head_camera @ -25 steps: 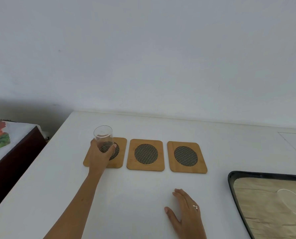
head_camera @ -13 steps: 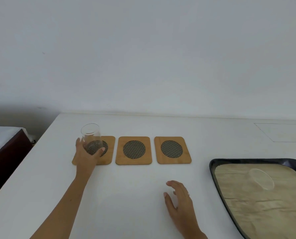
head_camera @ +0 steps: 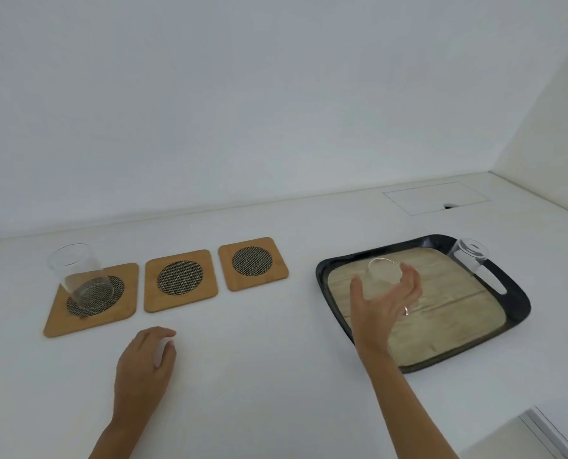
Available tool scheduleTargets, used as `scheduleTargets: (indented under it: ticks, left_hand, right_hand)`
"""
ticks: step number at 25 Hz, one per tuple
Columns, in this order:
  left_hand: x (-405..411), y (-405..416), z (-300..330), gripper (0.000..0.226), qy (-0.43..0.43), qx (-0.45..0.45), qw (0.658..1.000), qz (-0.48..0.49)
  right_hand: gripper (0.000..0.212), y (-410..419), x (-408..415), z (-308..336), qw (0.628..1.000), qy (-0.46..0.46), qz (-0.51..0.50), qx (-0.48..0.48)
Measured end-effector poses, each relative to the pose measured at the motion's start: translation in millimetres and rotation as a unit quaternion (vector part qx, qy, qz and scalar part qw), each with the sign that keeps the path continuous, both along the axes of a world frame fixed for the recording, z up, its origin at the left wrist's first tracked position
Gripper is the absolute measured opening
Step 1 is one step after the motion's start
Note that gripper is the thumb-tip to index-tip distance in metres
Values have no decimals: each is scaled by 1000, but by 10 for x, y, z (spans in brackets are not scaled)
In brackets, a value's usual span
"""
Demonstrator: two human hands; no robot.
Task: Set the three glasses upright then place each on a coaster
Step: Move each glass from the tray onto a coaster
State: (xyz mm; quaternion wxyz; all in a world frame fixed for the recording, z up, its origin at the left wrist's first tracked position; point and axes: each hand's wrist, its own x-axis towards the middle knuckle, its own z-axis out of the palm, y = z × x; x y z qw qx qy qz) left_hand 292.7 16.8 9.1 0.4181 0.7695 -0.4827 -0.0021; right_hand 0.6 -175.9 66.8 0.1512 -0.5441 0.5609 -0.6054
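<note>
A white tabletop (head_camera: 259, 376) is seen against a plain white wall (head_camera: 243, 94), with a second wall meeting it at the right corner. A rectangular flap (head_camera: 436, 197) is set flush into the surface at the far right.

At the left, a clear glass (head_camera: 80, 276) is stood upright on the left coaster (head_camera: 94, 301), over its dark mesh disc. Just beside it lie the middle coaster (head_camera: 180, 280) and the right coaster (head_camera: 253, 263), both wooden with mesh centres and both bare.

Below the middle coaster, the left hand (head_camera: 143, 366) is rested palm down on the tabletop, its fingers loosely curled and nothing held in it.

Further right, a dark-rimmed tray (head_camera: 517, 303) with a wood-patterned floor is placed on the tabletop. Inside it, a second glass (head_camera: 384, 270) is seen; whether it lies on its side or stands cannot be told. The right hand (head_camera: 383, 299) is spread wide above the tray, thumb on the left and fingers on the right of this glass, bracketing it without being closed on it; contact cannot be judged. A ring (head_camera: 406, 309) is worn on one finger.

At the tray's far right corner, a third glass (head_camera: 469, 258) is laid tilted over the rim beside the handle slot (head_camera: 496, 281).
</note>
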Motion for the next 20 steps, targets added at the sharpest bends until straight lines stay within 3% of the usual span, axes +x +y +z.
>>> scheduleTargets:
  ticks: [4, 7, 9, 12, 17, 20]
  left_hand:
    - [-21, 69, -185, 46, -74, 128, 989, -14]
    - [-37, 80, -177, 52, -98, 162, 982, -11]
    - [-42, 85, -159, 51, -98, 166, 981, -8]
    - [-34, 86, -167, 50, -94, 166, 982, -6]
    - [-22, 90, -184, 48, -87, 171, 981, 4]
    - [-42, 79, -181, 47, -100, 191, 976, 12]
  right_hand:
    - [97, -245, -197, -219, 994, 10, 17, 109]
    - [102, -298, -212, -299, 985, -18, 47, 164]
    - [99, -311, -213, -332, 979, -41, 45, 193]
    - [78, -334, -227, -327, 974, -48, 24, 220]
    - [62, -370, -94, -147, 984, -75, 29, 158]
    - [59, -427, 225, 78, 986, -106, 96, 90]
